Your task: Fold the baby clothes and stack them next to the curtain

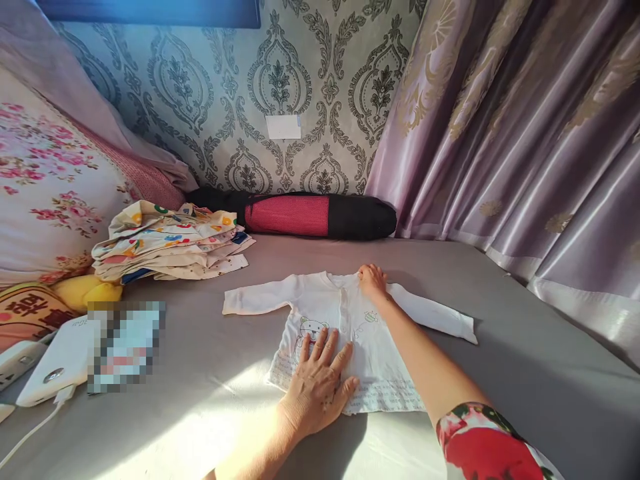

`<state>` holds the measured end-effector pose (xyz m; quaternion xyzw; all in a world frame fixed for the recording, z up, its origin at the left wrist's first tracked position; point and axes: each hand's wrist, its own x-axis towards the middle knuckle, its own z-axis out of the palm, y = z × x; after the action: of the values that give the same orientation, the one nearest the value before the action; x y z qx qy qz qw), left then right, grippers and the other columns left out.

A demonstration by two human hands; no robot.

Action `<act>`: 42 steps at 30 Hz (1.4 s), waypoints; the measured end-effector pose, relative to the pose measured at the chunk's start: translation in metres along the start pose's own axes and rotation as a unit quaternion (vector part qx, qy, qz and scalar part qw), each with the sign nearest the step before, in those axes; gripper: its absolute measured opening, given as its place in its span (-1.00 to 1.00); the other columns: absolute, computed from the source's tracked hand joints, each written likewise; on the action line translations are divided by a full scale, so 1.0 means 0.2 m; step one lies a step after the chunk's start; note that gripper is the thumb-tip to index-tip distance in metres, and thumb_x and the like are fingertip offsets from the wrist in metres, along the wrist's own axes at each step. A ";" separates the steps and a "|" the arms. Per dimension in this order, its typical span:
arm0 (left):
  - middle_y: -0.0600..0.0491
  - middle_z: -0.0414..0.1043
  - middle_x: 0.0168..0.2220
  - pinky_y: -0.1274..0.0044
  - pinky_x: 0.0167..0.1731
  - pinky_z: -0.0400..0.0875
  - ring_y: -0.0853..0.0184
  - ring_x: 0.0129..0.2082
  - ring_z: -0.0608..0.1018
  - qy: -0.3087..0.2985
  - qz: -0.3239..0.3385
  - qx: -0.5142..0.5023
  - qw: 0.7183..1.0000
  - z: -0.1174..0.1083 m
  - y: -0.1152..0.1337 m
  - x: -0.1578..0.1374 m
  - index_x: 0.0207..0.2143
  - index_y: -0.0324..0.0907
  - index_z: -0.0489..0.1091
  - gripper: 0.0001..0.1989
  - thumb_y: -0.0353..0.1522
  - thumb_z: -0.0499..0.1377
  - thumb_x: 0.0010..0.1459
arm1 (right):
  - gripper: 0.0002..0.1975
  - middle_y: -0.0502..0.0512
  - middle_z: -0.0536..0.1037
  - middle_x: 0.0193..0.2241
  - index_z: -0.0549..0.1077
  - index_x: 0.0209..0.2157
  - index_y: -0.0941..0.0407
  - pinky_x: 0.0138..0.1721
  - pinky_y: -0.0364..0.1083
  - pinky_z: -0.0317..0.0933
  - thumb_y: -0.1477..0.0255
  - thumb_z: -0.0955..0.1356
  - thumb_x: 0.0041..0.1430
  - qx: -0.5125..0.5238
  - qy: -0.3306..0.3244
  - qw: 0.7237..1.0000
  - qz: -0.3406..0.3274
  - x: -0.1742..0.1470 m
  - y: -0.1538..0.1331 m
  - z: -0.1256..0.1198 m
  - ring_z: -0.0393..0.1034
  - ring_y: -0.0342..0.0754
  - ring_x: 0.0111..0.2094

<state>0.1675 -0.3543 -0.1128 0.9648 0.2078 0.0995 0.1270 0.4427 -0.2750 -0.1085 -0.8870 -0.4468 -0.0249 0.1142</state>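
Grey sheet covers the bed, with patterned wallpaper behind and a mauve curtain closing off the right side. At the left edge a blurred patch hides one item beside a white power bank, whose cable runs out of view at the bottom; a pillow is cut off there too. A white baby shirt lies flat, front up, in the middle of the bed, its collar toward the wall and its hem toward the person, sleeves spread left and right so its widest line runs across the bed. The left hand presses flat on the lower front, fingers spread apart and covering part of a bear print. The right hand rests at the collar, fingers curled together on the cloth; whether they pinch it cannot be told. A stack of folded printed clothes sits well to the left near the pillow, and a black and red roll lies along the wall. Bare sheet surrounds the shirt, widest toward the right.
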 end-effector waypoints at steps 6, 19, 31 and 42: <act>-0.12 0.24 0.26 0.09 0.24 0.13 0.09 0.30 0.21 0.074 -0.052 0.011 0.996 -0.04 -0.02 0.03 0.23 -0.17 0.22 -0.54 -0.24 -0.13 0.36 | -0.66 0.14 0.47 0.02 0.45 0.03 0.02 -0.02 -0.06 0.07 0.41 0.15 0.38 0.018 -0.027 0.994 -0.108 -0.05 -0.22 -0.07 0.26 0.03 0.07; -0.18 0.18 0.28 0.18 0.21 0.21 0.07 0.30 0.21 0.115 -0.072 0.066 0.989 0.03 -0.16 0.00 0.22 -0.22 0.19 -0.53 -0.26 -0.11 0.34 | -0.73 0.21 0.57 -0.11 0.44 -0.04 0.12 -0.04 -0.05 0.09 0.50 0.20 0.33 -0.010 -0.069 0.990 -0.122 -0.06 -0.48 -0.02 0.39 0.03 -0.01; -0.24 0.08 0.32 0.02 0.19 0.10 -0.07 0.33 0.11 0.100 -0.098 0.058 0.988 0.03 -0.16 0.00 0.27 -0.16 0.15 -0.46 -0.16 -0.07 0.31 | -0.67 0.27 0.50 -0.07 0.37 -0.07 0.18 -0.07 -0.06 0.14 0.63 0.08 0.31 -0.003 0.025 0.996 -0.081 -0.07 -0.51 0.09 0.35 0.06 -0.02; -0.05 0.52 -0.18 0.42 -0.09 0.36 0.24 -0.15 0.50 0.232 -0.266 -0.147 0.924 -0.15 -0.29 0.06 -0.16 -0.15 0.46 -0.70 -0.27 -0.03 0.29 | -0.58 0.25 0.45 0.03 0.25 0.15 0.20 0.01 -0.05 0.15 0.57 0.15 0.26 0.024 -0.042 0.989 -0.139 -0.22 -0.44 -0.03 0.30 0.06 0.05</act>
<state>0.1503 -0.2925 -0.0994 0.7944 0.4633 0.3129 0.2376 0.3457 -0.2603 -0.0937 -0.8134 -0.5709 0.0070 0.1119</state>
